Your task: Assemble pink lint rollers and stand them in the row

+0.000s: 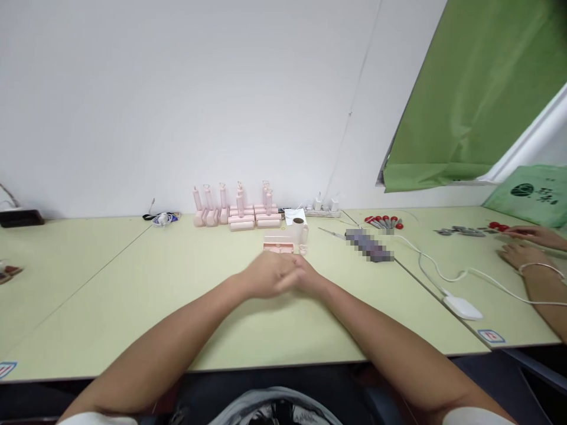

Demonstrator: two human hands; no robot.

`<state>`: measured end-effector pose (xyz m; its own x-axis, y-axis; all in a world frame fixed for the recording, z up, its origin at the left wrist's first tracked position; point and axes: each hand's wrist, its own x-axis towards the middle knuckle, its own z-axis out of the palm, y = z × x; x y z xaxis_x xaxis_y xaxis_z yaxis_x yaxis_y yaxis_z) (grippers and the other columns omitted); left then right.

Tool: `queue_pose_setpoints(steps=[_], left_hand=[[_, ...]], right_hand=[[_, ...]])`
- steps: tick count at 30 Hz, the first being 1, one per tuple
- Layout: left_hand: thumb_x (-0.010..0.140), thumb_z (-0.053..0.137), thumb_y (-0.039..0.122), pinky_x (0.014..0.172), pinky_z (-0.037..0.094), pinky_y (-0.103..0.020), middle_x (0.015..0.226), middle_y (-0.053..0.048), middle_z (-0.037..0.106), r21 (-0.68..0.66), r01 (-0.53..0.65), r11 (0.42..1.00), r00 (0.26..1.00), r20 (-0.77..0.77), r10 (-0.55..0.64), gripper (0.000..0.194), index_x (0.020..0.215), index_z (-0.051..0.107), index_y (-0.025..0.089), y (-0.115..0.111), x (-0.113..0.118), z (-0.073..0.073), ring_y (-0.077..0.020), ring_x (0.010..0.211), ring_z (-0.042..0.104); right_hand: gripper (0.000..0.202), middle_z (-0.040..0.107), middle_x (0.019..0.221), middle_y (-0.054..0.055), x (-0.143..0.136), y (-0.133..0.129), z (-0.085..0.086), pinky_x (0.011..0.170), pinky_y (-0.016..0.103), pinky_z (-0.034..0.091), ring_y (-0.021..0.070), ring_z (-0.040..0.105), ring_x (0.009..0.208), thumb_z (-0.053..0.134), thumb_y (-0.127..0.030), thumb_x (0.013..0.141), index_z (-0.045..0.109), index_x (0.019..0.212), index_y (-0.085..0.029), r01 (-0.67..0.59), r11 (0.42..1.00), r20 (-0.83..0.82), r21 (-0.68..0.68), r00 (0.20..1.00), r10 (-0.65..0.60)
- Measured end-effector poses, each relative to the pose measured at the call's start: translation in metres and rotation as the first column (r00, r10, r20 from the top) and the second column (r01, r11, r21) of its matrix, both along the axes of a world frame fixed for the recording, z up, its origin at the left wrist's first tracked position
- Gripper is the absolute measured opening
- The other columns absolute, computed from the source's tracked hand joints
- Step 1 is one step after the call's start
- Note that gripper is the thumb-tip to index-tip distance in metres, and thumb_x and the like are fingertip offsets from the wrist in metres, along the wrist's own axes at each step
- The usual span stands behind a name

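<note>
My left hand (267, 276) and my right hand (309, 276) meet above the middle of the table, fingers closed against each other. Whatever lies between them, if anything, is hidden. Just beyond my fingers is an open pink case (278, 247), partly covered by my hands. Beside it stand a white roll with a brown core (297, 229), a pale pink handle (305, 234) and a small pink part (303, 249). Farther back, by the wall, several pink lint rollers (241, 221) stand in a group.
A power strip (325, 212) lies along the wall. To the right are a blurred-out dark object (368, 245), several red-tipped tools (385, 221), a white cable and a white charger (462, 307). Another person's hands (522, 257) work at the right table. Bundled cables (162, 219) lie left.
</note>
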<state>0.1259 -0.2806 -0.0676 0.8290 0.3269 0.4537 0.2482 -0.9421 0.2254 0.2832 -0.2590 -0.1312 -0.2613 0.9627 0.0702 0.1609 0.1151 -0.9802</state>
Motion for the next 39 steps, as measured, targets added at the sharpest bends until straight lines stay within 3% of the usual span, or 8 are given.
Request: queue_pose_setpoints(steps=[5,10,12,17,25,33,35,39], left_hand=[[0.096,0.039,0.038,0.063,0.043,-0.03,0.067,-0.004,0.06,-0.154,-0.631,0.76,0.763,0.053,0.644,0.042,0.065,0.059,0.018,0.073,-0.043,-0.046,-0.0171,0.066,0.057],[0.091,0.047,0.028,0.091,0.049,-0.04,0.117,-0.011,0.062,-0.117,-0.662,0.74,0.745,0.01,0.667,0.034,0.12,0.061,0.019,0.085,-0.052,-0.07,-0.0257,0.107,0.059],[0.09,0.048,0.027,0.097,0.047,-0.046,0.127,-0.013,0.057,-0.066,-0.626,0.777,0.779,-0.016,0.626,0.041,0.13,0.057,0.021,0.083,-0.047,-0.072,-0.0292,0.115,0.054],[0.089,0.051,0.03,0.099,0.046,-0.051,0.135,-0.012,0.053,-0.053,-0.554,0.831,0.831,-0.092,0.548,0.043,0.131,0.056,0.023,0.076,-0.035,-0.074,-0.0312,0.119,0.052],[0.09,0.05,0.031,0.102,0.045,-0.049,0.132,-0.012,0.056,-0.091,-0.563,0.822,0.827,-0.06,0.56,0.038,0.125,0.06,0.021,0.071,-0.035,-0.072,-0.0294,0.119,0.053],[0.091,0.047,0.026,0.102,0.043,-0.051,0.127,-0.011,0.059,-0.058,-0.552,0.832,0.833,0.011,0.553,0.036,0.124,0.06,0.022,0.067,-0.037,-0.068,-0.0288,0.117,0.054],[0.092,0.045,0.022,0.104,0.042,-0.049,0.13,-0.012,0.057,-0.006,-0.502,0.865,0.861,0.093,0.501,0.042,0.132,0.054,0.021,0.063,-0.037,-0.065,-0.0276,0.121,0.051],[0.088,0.047,0.015,0.107,0.039,-0.048,0.145,-0.015,0.044,0.131,-0.423,0.897,0.894,0.224,0.389,0.056,0.143,0.04,0.023,0.051,-0.032,-0.056,-0.0282,0.131,0.043]], right_hand=[[0.024,0.056,0.061,-0.003,0.015,0.01,0.007,0.044,0.024,0.038,0.0095,0.045,0.045,0.059,-0.038,0.074,0.064,0.086,-0.017,0.305,0.929,-0.092,0.212,0.952,-0.292],[0.028,0.063,0.077,0.003,0.051,0.027,0.016,0.062,0.029,0.045,0.015,0.054,0.065,0.056,-0.037,0.077,0.066,0.093,-0.017,0.603,0.673,-0.142,0.429,0.78,-0.609],[0.036,0.064,0.091,0.005,0.065,0.038,0.012,0.068,0.03,0.046,0.0159,0.055,0.072,0.059,-0.035,0.074,0.065,0.104,-0.017,0.637,0.652,-0.082,0.412,0.738,-0.67],[0.055,0.063,0.102,0.008,0.078,0.064,-0.009,0.07,0.031,0.046,0.018,0.058,0.081,0.067,-0.047,0.068,0.061,0.114,-0.017,0.615,0.762,0.073,0.202,0.767,-0.638],[0.042,0.062,0.088,0.005,0.061,0.078,-0.023,0.055,0.028,0.047,0.0143,0.056,0.063,0.064,-0.047,0.071,0.06,0.1,-0.017,0.543,0.819,0.007,0.185,0.832,-0.554],[0.036,0.063,0.094,0.005,0.07,0.067,-0.001,0.08,0.032,0.049,0.0179,0.059,0.086,0.058,-0.049,0.078,0.056,0.099,-0.019,0.624,0.691,-0.157,0.365,0.772,-0.615],[0.042,0.062,0.092,0.005,0.066,0.053,0.006,0.074,0.032,0.049,0.0176,0.06,0.081,0.057,-0.05,0.082,0.059,0.11,-0.018,0.533,0.711,-0.172,0.459,0.838,-0.518],[0.037,0.065,0.082,0.003,0.041,0.021,0.012,0.067,0.03,0.048,0.0142,0.055,0.065,0.064,-0.045,0.081,0.069,0.105,-0.017,0.079,0.901,0.18,0.426,0.969,-0.17]])
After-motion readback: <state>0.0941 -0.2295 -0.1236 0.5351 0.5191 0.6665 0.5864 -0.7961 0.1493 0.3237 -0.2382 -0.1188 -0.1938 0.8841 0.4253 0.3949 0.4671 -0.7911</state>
